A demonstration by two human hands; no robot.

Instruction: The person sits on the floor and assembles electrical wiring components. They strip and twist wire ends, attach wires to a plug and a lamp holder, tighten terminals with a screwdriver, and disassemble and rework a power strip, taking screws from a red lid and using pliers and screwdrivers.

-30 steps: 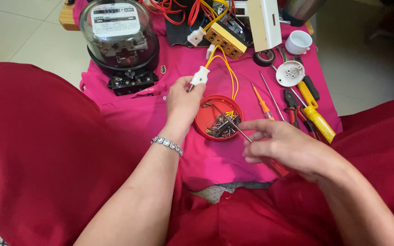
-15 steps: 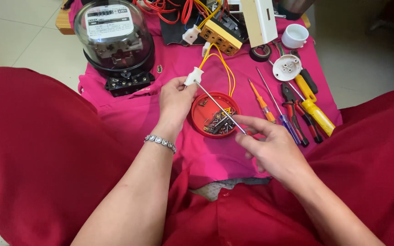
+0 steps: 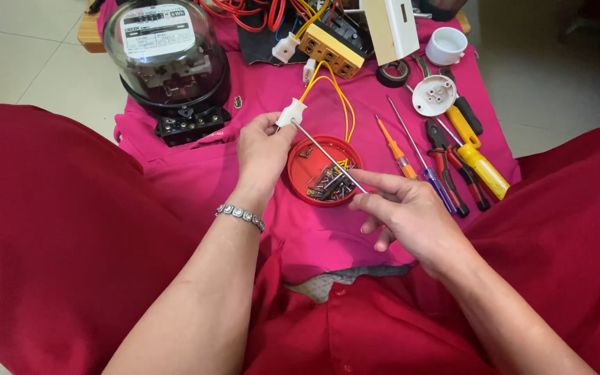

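My left hand (image 3: 262, 149) pinches a small white plug-like connector (image 3: 291, 112) fed by yellow wires (image 3: 335, 87). My right hand (image 3: 404, 215) grips a thin screwdriver (image 3: 328, 156) by its handle end; its metal shaft slants up-left and the tip touches the white connector. Under the shaft lies a round red lid (image 3: 324, 170) holding several small screws. The yellow wires run back to a yellow terminal block (image 3: 331, 50).
A glass-domed electricity meter (image 3: 168, 62) stands at the back left on the pink cloth (image 3: 244, 201). Right of the lid lie an orange tester screwdriver (image 3: 394, 146), pliers (image 3: 446, 163), a yellow-handled screwdriver (image 3: 477, 156), a white round rose (image 3: 433, 95), a white cup (image 3: 446, 45) and black tape (image 3: 394, 73).
Both hands have shifted slightly forward. The screwdriver tip has risen from over the red lid to the white connector in my left hand.
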